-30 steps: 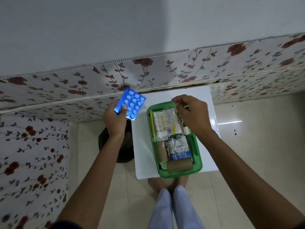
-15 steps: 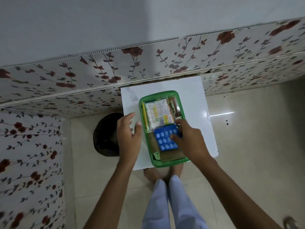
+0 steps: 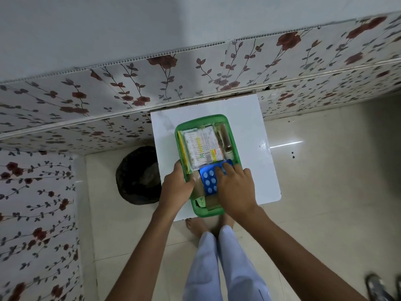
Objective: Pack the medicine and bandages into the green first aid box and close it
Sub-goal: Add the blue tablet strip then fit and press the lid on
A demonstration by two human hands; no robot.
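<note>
The green first aid box point(image 3: 204, 118) lies open on the white table, with no lid in view. Inside are a white printed medicine packet point(image 3: 202, 146), a brown tube point(image 3: 226, 137) along the right wall, and brown bandage rolls point(image 3: 213, 202) at the near end. A blue blister pack point(image 3: 209, 181) rests on top of the near contents. My right hand point(image 3: 235, 189) lies flat on the blister pack with fingers spread over its right part. My left hand point(image 3: 175, 189) grips the box's left rim, thumb along the wall.
The small white table point(image 3: 249, 131) stands against a floral-panelled wall. A black bin point(image 3: 138, 174) sits on the floor to its left. My bare feet and pale trousers are below the table's near edge. A shoe point(image 3: 378, 285) lies at bottom right.
The blue blister pack went from my left hand, raised beside the box, into the box. My right hand now presses it down, and my left hand moved onto the box's left rim.
</note>
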